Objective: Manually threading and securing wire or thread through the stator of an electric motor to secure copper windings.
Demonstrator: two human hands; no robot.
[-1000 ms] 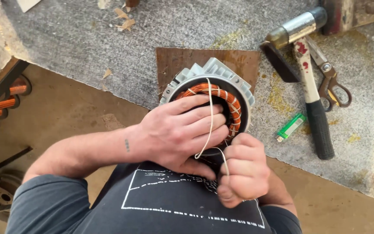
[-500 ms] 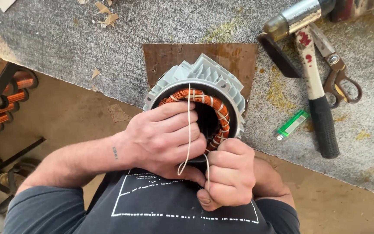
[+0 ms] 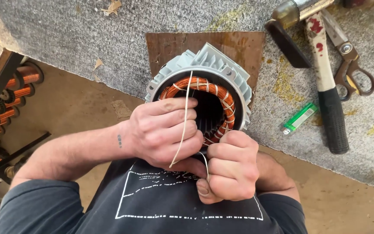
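A grey finned motor stator (image 3: 213, 65) with orange copper windings (image 3: 221, 97) stands on a brown board (image 3: 174, 45) at the edge of a grey work surface. My left hand (image 3: 165, 130) grips the stator's near rim, fingers curled over the windings. A pale lacing cord (image 3: 186, 112) runs from the windings across those fingers. My right hand (image 3: 230, 167) is closed in a fist on the cord's lower part, just below the stator.
A hammer (image 3: 325, 78) with a black grip, scissors (image 3: 351, 65) and a green lighter (image 3: 299, 118) lie to the right. Spools of copper wire (image 3: 9, 99) sit on a rack at the left. The floor (image 3: 78, 104) lies below.
The view has shifted a little. My right hand has drawn the cord slightly down and toward me; my left hand keeps its grip on the stator.
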